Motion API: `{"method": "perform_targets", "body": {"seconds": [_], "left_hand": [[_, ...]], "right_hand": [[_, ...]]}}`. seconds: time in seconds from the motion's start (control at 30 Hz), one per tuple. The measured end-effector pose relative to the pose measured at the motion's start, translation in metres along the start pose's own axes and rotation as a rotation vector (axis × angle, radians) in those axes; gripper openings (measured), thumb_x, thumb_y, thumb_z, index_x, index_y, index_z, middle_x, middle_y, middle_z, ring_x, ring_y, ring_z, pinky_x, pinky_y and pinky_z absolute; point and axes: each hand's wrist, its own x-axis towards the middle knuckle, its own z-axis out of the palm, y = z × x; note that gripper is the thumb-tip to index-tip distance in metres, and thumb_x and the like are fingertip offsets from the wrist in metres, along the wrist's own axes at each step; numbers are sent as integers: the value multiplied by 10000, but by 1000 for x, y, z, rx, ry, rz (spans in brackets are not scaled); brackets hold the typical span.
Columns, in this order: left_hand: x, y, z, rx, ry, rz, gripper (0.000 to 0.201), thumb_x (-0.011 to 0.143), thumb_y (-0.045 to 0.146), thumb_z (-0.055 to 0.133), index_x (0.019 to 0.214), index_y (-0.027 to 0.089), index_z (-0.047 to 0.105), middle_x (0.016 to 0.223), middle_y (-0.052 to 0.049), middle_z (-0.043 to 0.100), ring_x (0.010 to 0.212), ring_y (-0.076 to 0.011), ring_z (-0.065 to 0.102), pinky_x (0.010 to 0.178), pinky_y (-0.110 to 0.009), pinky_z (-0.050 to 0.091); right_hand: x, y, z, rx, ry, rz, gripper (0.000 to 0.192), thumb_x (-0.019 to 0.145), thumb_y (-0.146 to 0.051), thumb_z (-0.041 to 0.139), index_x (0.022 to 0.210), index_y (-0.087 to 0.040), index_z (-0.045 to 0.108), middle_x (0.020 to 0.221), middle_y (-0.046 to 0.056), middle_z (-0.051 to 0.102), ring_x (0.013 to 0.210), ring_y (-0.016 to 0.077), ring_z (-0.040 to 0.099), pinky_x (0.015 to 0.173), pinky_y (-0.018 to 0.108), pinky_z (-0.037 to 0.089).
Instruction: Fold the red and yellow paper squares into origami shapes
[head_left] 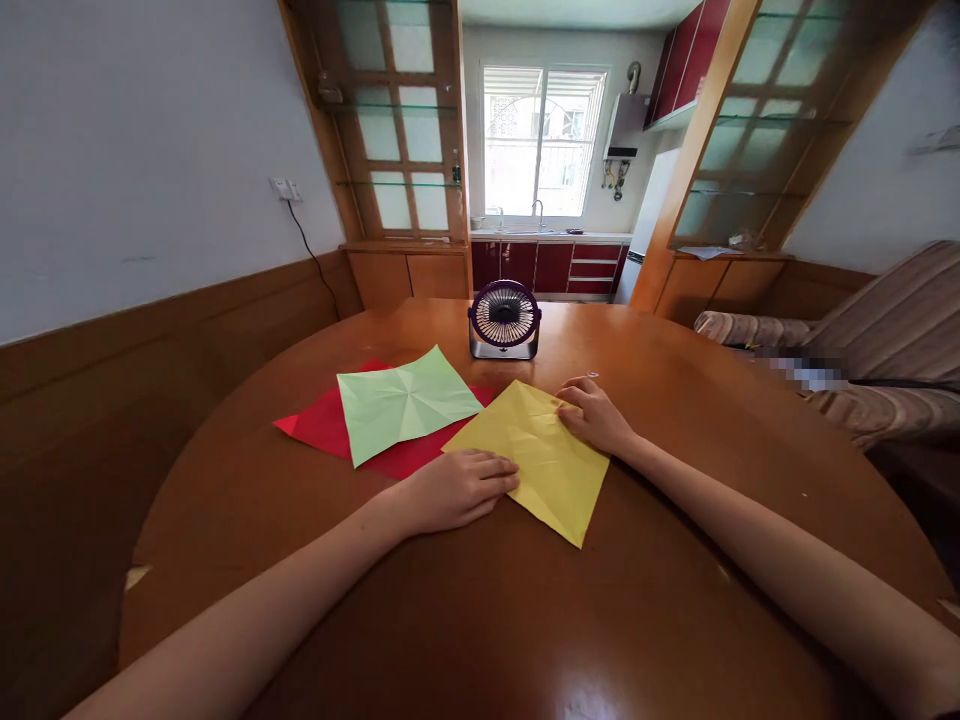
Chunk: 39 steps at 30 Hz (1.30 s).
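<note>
A creased yellow paper square [536,455] lies flat on the round wooden table [525,620] in front of me. My left hand [454,488] rests palm down on the paper's left edge, fingers together and pressing it to the table. At the paper's right corner, my right hand [596,412] has curled fingers pinching or pressing the edge. Left of the yellow sheet a pale green creased paper square [401,400] lies on top of a red paper sheet [322,425].
A small purple desk fan [504,320] stands at the table's far side, facing me. A striped sofa [862,340] is at the right. Wood-panelled walls and glass cabinets flank a doorway to a kitchen with a window.
</note>
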Motion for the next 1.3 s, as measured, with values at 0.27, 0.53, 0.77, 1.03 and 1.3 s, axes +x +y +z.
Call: {"method": "perform_targets", "body": {"seconds": [0.27, 0.53, 0.77, 1.03, 1.3], "left_hand": [[0, -1, 6, 26, 30, -86, 273, 989, 230, 401, 1115, 172, 637, 1123, -92, 699, 1052, -207, 660, 895, -330, 527], [-2, -4, 11, -165, 218, -392, 266, 965, 237, 435, 1002, 188, 693, 996, -47, 731, 903, -157, 693, 813, -265, 544], [-1, -3, 13, -190, 230, -429, 258, 953, 252, 459, 998, 206, 709, 1006, -37, 732, 909, -160, 694, 820, -277, 548], [-7, -2, 8, -212, 128, -278, 241, 945, 267, 501, 1055, 235, 713, 1116, -41, 705, 1043, -171, 661, 917, -290, 523], [-8, -2, 1, -304, 101, -237, 221, 922, 248, 533, 1019, 232, 731, 1087, -56, 712, 1057, -187, 650, 909, -318, 524]], "right_hand": [[-23, -18, -27, 246, -119, -239, 171, 928, -289, 525, 990, -217, 667, 1102, 101, 614, 1024, 216, 610, 897, 401, 513], [-56, -39, -57, 456, -331, -264, 322, 920, -286, 571, 1234, -226, 609, 1247, 115, 624, 1155, 220, 595, 968, 401, 506], [-61, -56, -58, 331, -385, -361, 507, 909, -256, 592, 1400, -261, 467, 1376, 105, 547, 1291, 235, 496, 1087, 460, 406], [-60, -58, -56, 367, -450, -396, 337, 954, -232, 520, 1281, -238, 600, 1261, 93, 635, 1236, 204, 548, 1050, 411, 446], [-58, -57, -57, 562, -455, -123, 291, 956, -375, 509, 948, -193, 737, 1134, 89, 669, 1031, 187, 632, 914, 342, 509]]}}
